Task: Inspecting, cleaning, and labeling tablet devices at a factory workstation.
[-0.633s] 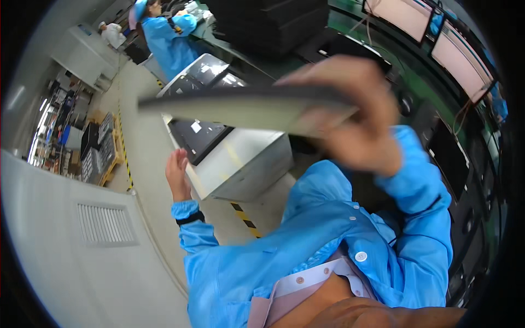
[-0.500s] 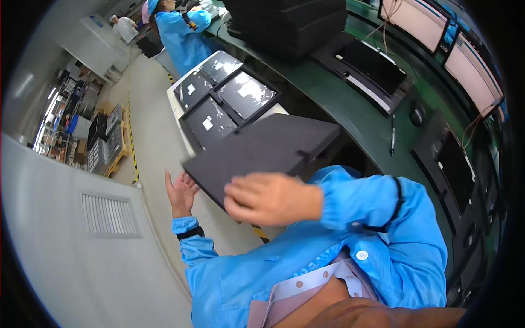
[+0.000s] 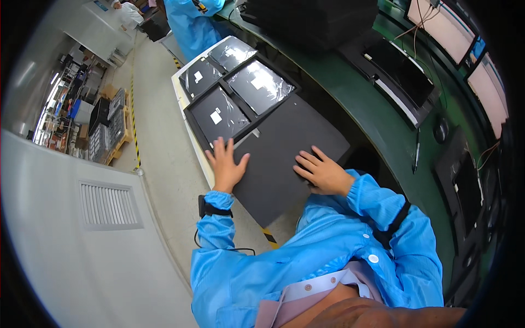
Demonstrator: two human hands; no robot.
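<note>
A flat black foam board (image 3: 273, 169) lies in front of me, its far edge against a black divided tray (image 3: 239, 98). My left hand (image 3: 227, 167) rests at the board's left edge with fingers spread. On the board's right part lies my right hand (image 3: 324, 170), palm down and fingers apart. The tray's compartments hold flat screen panels (image 3: 257, 82) in clear plastic film with white labels. Whatever is under the board is hidden.
A green workbench (image 3: 350, 104) runs along the right, with a tall stack of black foam trays (image 3: 311, 22), a dark screen unit (image 3: 399, 71), a mouse (image 3: 441, 129) and a pen (image 3: 417, 150). A co-worker in blue (image 3: 191, 27) stands beyond the tray. A white cabinet (image 3: 98, 202) borders the left.
The foam board has come down from a tilted, raised position to lie flatter beside the tray. My left hand has moved onto its edge; my right hand has shifted right and flattened out.
</note>
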